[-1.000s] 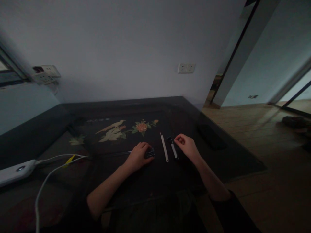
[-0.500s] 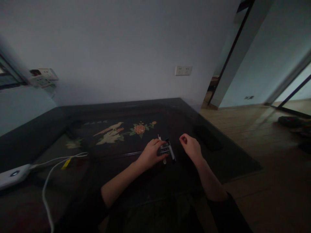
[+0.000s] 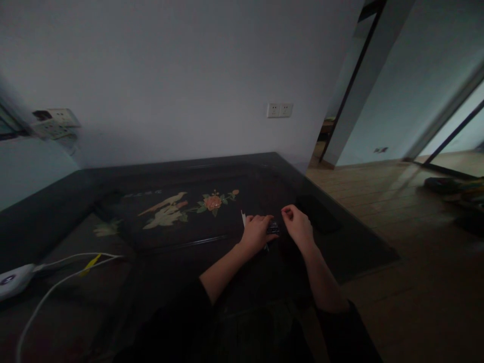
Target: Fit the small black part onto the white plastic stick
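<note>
My left hand (image 3: 257,233) is closed around a small dark shiny object (image 3: 273,227), its kind too dim to name. Beneath that hand lies a slim white strip (image 3: 243,218), of which only the far end shows. A sliver of the razor-like tool with a grey handle (image 3: 266,247) peeks out below the palm; the rest is covered. Just right of the dark object, my right hand (image 3: 298,228) hovers with thumb and fingertips pinched together. Whether anything tiny is between them I cannot make out.
The dark glossy table (image 3: 212,277) carries a bird and flower picture (image 3: 212,203). A flat black object (image 3: 319,214) lies to the right. At left are a white device (image 3: 17,281) and a white cable (image 3: 49,292) with a yellow tag (image 3: 91,264). A wall stands behind.
My left hand has moved right with the dark object, passing over the white strip and the razor-like tool, and is now close to my right hand. The right hand stays pinched.
</note>
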Tool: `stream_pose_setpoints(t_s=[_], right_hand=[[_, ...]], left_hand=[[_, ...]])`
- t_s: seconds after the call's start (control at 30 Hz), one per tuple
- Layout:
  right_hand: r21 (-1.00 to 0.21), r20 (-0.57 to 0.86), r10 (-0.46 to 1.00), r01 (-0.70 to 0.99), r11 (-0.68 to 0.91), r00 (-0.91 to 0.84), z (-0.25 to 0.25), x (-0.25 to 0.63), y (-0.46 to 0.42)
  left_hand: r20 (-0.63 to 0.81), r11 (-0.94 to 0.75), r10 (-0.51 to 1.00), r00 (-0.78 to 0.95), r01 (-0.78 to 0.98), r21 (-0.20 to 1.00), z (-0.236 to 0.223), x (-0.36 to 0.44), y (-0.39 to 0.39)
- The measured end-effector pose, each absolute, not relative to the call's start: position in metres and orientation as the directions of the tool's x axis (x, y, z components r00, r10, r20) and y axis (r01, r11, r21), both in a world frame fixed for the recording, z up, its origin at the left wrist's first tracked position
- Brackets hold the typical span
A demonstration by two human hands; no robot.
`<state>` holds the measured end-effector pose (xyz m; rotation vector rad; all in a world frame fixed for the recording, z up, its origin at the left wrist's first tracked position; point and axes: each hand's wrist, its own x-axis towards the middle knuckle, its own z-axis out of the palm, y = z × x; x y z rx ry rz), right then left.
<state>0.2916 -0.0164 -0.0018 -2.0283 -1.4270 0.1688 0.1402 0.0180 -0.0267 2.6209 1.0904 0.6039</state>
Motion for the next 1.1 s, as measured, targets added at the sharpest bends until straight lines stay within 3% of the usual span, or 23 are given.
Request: stream_pose_setpoints(t_s=[0.17,0.5,1.1], right_hand=[[-0.601,0.295,0.885,0.79,-0.122,0.361,-0.0068,0.2917,-0.0149],[-0.613,0.287,0.892,0.782,-0.11,0.35,-0.0076,0.2915,-0.0135],[-0.611,0.309,0.884,0.786,-0.098,0.351,-0.0068,0.2908,-0.0137]], left_hand=[[0.281,-0.676,0.735,0.617,0.634,0.376,-0.0254,0.1395,0.0158],[0.257,-0.645,0.753,0.606,0.601,0.473,-0.0287,0.1309,0.0224],[0.259,-0.67,0.735,0.627,0.611,0.421,-0.0234,0.134,0.0163]])
